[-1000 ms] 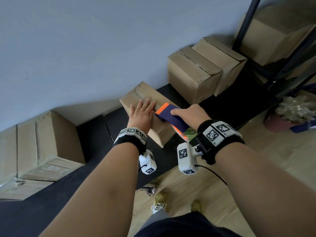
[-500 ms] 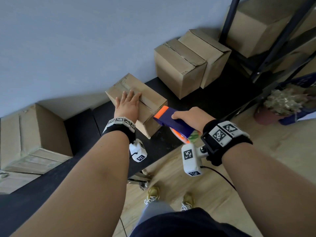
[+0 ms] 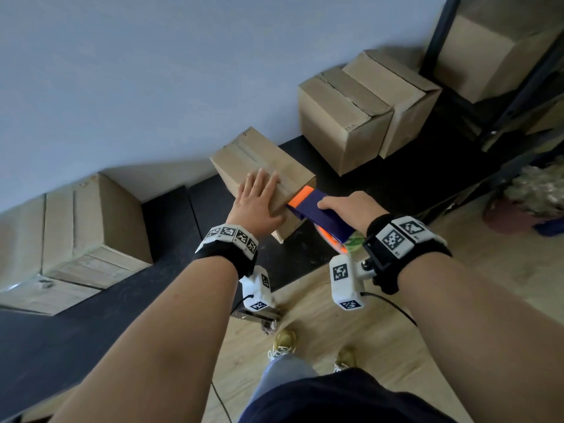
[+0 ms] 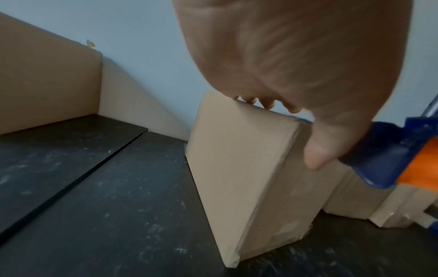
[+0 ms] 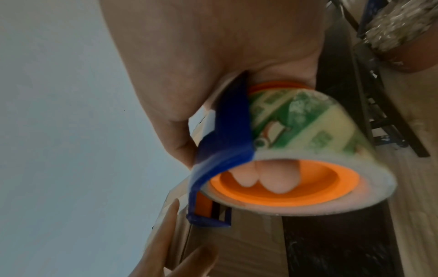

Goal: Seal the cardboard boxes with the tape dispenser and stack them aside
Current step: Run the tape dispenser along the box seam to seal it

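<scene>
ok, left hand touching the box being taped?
Touching. The head view shows the left hand lying flat on top of the box; the left wrist view shows its fingers on the top edge.

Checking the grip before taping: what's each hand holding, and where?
Right hand grips the tape dispenser through its roll core. Left hand presses flat on the box.

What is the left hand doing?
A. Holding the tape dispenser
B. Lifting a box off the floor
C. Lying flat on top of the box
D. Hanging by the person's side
C: the left hand lies with straight fingers flat on the box, while the right hand grips the tape dispenser.
</scene>
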Available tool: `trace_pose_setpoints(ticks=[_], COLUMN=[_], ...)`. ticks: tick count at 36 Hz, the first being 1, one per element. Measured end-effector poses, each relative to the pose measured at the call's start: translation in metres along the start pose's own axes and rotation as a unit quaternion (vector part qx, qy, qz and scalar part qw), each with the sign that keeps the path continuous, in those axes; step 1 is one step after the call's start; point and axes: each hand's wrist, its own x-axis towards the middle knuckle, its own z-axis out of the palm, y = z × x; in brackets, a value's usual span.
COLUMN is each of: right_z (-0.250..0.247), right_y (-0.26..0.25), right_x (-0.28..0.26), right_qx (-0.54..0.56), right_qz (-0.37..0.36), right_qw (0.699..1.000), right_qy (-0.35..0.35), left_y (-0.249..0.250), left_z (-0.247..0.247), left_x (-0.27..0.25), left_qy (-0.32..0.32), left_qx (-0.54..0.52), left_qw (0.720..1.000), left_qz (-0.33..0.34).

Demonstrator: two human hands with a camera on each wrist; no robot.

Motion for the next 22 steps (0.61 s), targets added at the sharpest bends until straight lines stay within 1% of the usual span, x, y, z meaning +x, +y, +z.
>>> trace_pose_setpoints(ticks=[3,8,16,22], right_z=[-0.001,-0.005,-0.015,-0.01], right_y=[0.002,0.009,0.014,0.021], right_x=[0.001,0.003,0.002,0.002], right_qx=[0.005,0.021,0.033,0.038], right_qz=[0.001,0.0,-0.018,-0.008], right_qw=[1.0,1.0,0.999,0.999], right_qy=[-0.001,-0.002,0.002,-0.006], left_y=[0.003,0.008,0.013,0.013], left_z=[0.006,0.011,0.011,0.011], left_x=[0.003,0.008,0.013,0.009], left_qy=[0.019,0.028,0.02,0.026], left_qx=[0.065,0.116,0.138,0.148], left_qw=[0.998,0.993,0.99,0.988], left_qz=[-0.009,-0.005,-0.022,-0.021])
